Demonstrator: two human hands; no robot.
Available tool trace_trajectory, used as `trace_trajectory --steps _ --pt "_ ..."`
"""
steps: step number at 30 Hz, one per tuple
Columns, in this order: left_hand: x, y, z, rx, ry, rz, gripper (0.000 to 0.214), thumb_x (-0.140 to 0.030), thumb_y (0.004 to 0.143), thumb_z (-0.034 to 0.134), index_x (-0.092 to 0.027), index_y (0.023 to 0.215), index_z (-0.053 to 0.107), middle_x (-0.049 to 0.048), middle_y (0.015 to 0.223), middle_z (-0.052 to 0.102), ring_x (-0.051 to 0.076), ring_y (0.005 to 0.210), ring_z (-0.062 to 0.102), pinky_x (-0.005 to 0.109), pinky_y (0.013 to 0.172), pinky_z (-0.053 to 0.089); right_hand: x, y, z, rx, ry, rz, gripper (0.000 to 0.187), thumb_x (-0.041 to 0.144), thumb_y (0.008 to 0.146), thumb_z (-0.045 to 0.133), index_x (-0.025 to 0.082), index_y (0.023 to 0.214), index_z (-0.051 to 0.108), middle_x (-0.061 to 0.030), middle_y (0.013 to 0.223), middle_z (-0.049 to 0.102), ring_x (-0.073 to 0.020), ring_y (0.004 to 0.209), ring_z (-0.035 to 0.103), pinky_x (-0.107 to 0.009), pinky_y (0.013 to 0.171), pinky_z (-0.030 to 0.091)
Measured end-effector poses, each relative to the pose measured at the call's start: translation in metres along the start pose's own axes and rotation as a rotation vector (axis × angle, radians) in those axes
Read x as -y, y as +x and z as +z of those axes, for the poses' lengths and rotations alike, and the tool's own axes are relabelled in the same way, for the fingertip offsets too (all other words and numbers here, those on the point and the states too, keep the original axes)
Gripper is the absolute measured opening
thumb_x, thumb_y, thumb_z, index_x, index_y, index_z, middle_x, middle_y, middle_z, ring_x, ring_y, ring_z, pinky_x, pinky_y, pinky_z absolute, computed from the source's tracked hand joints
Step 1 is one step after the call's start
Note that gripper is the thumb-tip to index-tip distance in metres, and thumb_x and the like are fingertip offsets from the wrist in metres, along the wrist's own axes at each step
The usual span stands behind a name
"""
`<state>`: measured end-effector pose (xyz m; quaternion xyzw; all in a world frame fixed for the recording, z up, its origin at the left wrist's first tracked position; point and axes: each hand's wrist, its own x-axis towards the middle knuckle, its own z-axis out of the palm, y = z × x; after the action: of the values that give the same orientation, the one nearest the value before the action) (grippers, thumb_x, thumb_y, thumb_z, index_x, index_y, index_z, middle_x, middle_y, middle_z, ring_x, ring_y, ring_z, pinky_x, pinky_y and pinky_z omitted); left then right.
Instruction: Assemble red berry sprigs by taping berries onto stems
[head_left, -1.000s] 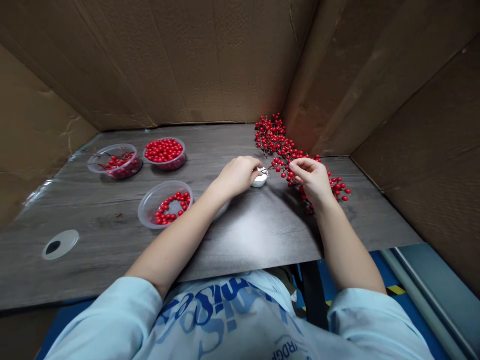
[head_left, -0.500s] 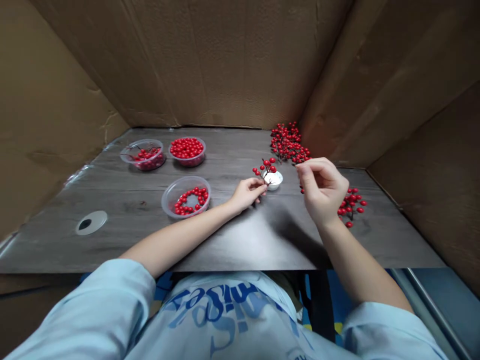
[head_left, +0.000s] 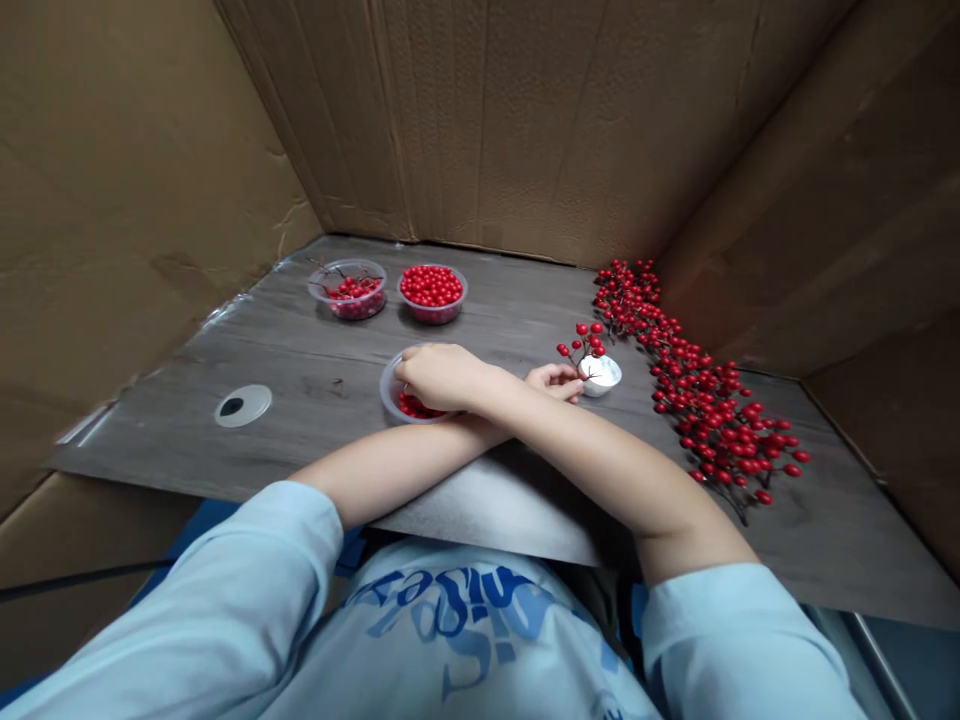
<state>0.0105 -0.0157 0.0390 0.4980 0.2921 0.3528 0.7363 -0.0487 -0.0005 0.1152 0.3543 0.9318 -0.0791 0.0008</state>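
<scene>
Between the thumb and fingers of my left hand (head_left: 556, 381) is a red berry sprig (head_left: 582, 346), its berries pointing up beside a small white bowl (head_left: 601, 376). My right hand (head_left: 439, 375) reaches across over my left forearm, into a clear plastic tub (head_left: 388, 390) with loose red berries (head_left: 414, 405) in it. Its fingers are bent down inside the tub and mostly hidden, so I cannot see whether they hold a berry.
Further back stand a tub full of red berries (head_left: 432, 287) and a tub with berries and twigs (head_left: 351, 290). Many berry branches (head_left: 705, 400) lie along the right side. A white disc with a black spot (head_left: 244, 406) lies at left. Cardboard walls (head_left: 480, 130) enclose the table.
My right hand has swung left from near the berry branches, over my left arm, to the front tub. My left hand still holds the sprig. The view has shifted.
</scene>
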Motion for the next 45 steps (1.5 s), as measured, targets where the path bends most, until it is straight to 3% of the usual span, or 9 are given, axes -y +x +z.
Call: trace_trajectory --steps 7,14,23,36,45 --pt "-0.008 -0.005 0.006 0.0 -0.064 -0.114 0.011 -0.008 0.067 0.067 -0.011 0.071 0.058 -0.005 0.056 0.055 0.003 0.049 0.048 0.021 0.062 0.042 -0.003 0.01 0.014 0.134 0.077 -0.008 0.032 0.034 0.084 0.051 0.012 0.105 0.063 -0.0142 0.11 0.057 -0.0213 0.077 0.06 -0.031 0.067 0.043" --pt "-0.005 -0.005 0.007 0.013 -0.057 -0.121 0.016 -0.012 0.065 0.071 -0.01 0.07 0.056 -0.0047 0.057 0.055 0.003 0.05 0.048 0.021 0.062 0.043 -0.004 0.006 0.012 0.202 0.279 -0.099 0.029 0.009 0.071 0.051 0.01 0.097 0.062 -0.0088 0.099 0.062 -0.0147 0.074 0.055 -0.023 0.062 0.041" --pt "-0.001 -0.003 0.002 0.081 0.003 -0.091 0.025 -0.023 0.062 0.075 -0.011 0.075 0.057 -0.0026 0.06 0.058 0.004 0.053 0.051 0.019 0.055 0.04 0.004 0.011 0.012 0.255 0.29 -0.06 0.027 0.004 0.071 0.049 0.011 0.092 0.064 -0.0049 0.089 0.066 -0.0105 0.065 0.049 -0.02 0.055 0.034" --pt "-0.007 -0.006 0.005 0.079 -0.025 -0.109 0.016 -0.011 0.064 0.07 -0.01 0.072 0.056 -0.0033 0.059 0.058 0.003 0.051 0.05 0.019 0.055 0.04 -0.007 0.013 0.017 -0.001 0.441 -0.056 0.013 0.004 0.072 0.056 0.012 0.08 0.063 -0.0011 0.076 0.063 -0.0088 0.065 0.049 -0.019 0.059 0.034" --pt "0.005 -0.002 0.0 0.107 0.004 -0.003 0.021 -0.021 0.061 0.074 -0.012 0.072 0.058 -0.0023 0.059 0.054 0.006 0.054 0.049 0.021 0.055 0.041 -0.015 0.007 0.011 -0.167 0.779 0.193 0.011 0.006 0.074 0.058 0.008 0.084 0.061 -0.0025 0.078 0.06 -0.0083 0.068 0.052 -0.02 0.066 0.041"
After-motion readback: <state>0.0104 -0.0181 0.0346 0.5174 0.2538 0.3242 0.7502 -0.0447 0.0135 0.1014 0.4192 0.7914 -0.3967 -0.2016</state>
